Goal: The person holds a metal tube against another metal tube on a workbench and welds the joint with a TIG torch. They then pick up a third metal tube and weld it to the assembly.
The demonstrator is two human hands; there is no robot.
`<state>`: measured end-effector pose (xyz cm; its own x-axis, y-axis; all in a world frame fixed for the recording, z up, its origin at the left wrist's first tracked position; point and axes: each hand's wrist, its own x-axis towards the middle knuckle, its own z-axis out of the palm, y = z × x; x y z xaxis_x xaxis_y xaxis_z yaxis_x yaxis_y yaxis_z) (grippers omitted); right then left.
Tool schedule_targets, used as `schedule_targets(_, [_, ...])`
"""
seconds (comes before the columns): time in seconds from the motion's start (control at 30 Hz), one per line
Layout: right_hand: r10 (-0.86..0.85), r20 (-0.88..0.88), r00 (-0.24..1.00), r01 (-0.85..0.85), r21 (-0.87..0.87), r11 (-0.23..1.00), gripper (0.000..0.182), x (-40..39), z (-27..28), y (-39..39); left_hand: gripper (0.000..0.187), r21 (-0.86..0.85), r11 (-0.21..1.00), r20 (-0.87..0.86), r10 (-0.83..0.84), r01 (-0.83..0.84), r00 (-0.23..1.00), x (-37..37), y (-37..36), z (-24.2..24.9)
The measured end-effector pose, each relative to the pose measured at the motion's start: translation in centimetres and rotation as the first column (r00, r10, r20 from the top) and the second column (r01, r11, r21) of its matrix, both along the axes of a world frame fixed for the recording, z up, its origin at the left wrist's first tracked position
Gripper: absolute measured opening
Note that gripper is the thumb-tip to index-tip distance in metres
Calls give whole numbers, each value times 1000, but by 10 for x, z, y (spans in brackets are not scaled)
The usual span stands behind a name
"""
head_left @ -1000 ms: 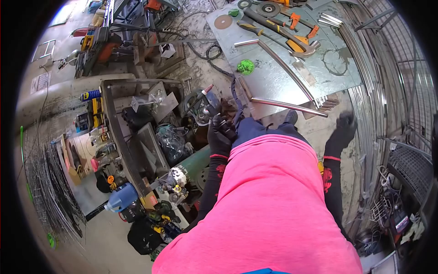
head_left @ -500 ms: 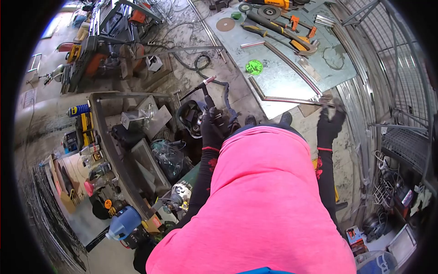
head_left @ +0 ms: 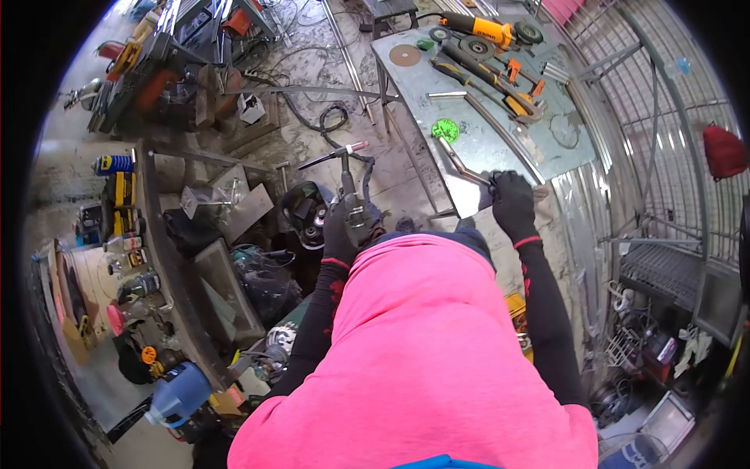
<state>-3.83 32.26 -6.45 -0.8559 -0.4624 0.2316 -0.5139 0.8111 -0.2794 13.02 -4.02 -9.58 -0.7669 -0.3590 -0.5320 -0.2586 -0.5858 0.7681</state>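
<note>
My left hand point(head_left: 341, 232), in a dark glove, is wrapped round the handle of a welding torch point(head_left: 346, 173), whose head points up with a pinkish cup at the right end. My right hand point(head_left: 513, 205), also gloved, is closed on the near end of a bent metal tube point(head_left: 461, 165) over the near edge of the metal-topped table point(head_left: 492, 156). A second bent tube point(head_left: 504, 134) lies on the tabletop beyond it. Near the tubes sits a round green object point(head_left: 445, 130).
An angle grinder point(head_left: 478, 28), a hammer point(head_left: 525, 108) and orange clamps point(head_left: 525, 78) lie on the table's far part. To the left stands a metal frame point(head_left: 173, 270) full of parts. Wire shelving point(head_left: 660, 270) is at the right.
My right hand has moved left and toward me, bringing the bent tube round so it points away from me. The whole view has shifted slightly. My left hand still holds the torch.
</note>
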Motion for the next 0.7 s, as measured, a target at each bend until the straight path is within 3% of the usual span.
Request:
schedule_targets(0.03, [16,73,997,-7,-134,991,18,4,0,3,30,22,1000,-16,17,-17,1000,4,-5,-1])
schedule_targets(0.07, [60,132,989,-21,-278,960,19,8,11,3,28,-670,738,-80,-178,79,981,12,-12,-7])
schedule_targets(0.1, [106,189,976,-20,-409,912,21,15,24,2,27,-997,73,10,-346,38,938,19,-14,-15])
schedule_targets(0.13, [124,327,937,62,-504,862,23,22,31,5,26,-703,709,-98,-177,57,979,21,-13,-20])
schedule_targets(0.17, [146,451,880,163,-577,800,26,28,36,8,28,-68,998,-76,8,-14,997,20,-11,-25])
schedule_targets(0.23, [183,568,802,359,-704,613,28,42,53,3,29,-316,949,-98,-48,14,994,22,-11,-37])
schedule_targets(0.3, [198,486,851,343,-801,492,30,48,66,-5,30,-172,985,-42,7,-14,999,24,-7,-22])
schedule_targets(0.33, [199,479,855,341,-808,480,31,49,71,-5,28,-201,979,-22,-48,42,999,28,-11,-29])
schedule_targets(0.37, [202,472,858,340,-817,465,32,48,75,-4,28,139,986,22,89,-92,996,25,-10,-23])
schedule_targets(0.43, [208,461,863,320,-815,482,33,47,85,-3,31,164,978,74,122,-132,990,23,-6,-17])
schedule_targets(0.63, [318,460,829,410,-886,214,38,47,91,-6,33,91,994,63,50,-55,997,16,2,-7])
schedule_targets(0.7, [337,460,822,427,-888,172,39,46,98,-11,32,249,967,37,52,-60,998,17,1,-8])
